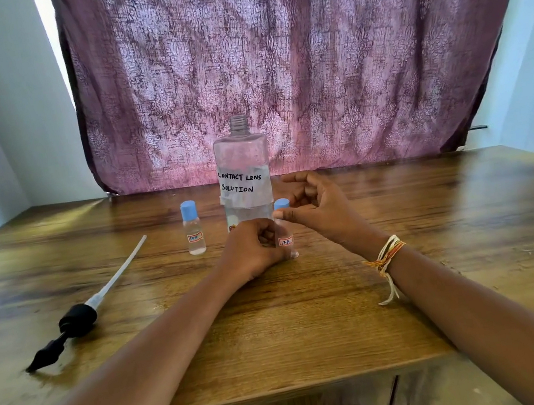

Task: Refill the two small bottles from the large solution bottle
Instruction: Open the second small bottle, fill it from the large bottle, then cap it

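The large clear solution bottle (244,174), labelled "CONTACT LENS SOLUTION", stands uncapped at the middle of the wooden table (310,317). To its left a small clear bottle (193,229) with a blue cap stands upright. In front of the large bottle, my left hand (252,253) grips the body of a second small bottle (285,234) standing on the table. Its blue cap (281,204) is on. My right hand (314,204) is right beside that cap, fingers curled, thumb tip next to the bottle's neck; whether it pinches the cap is unclear.
The black pump head with its long white dip tube (78,314) lies on the table at the left. A purple patterned curtain (272,62) hangs behind the table. Pale walls stand on both sides.
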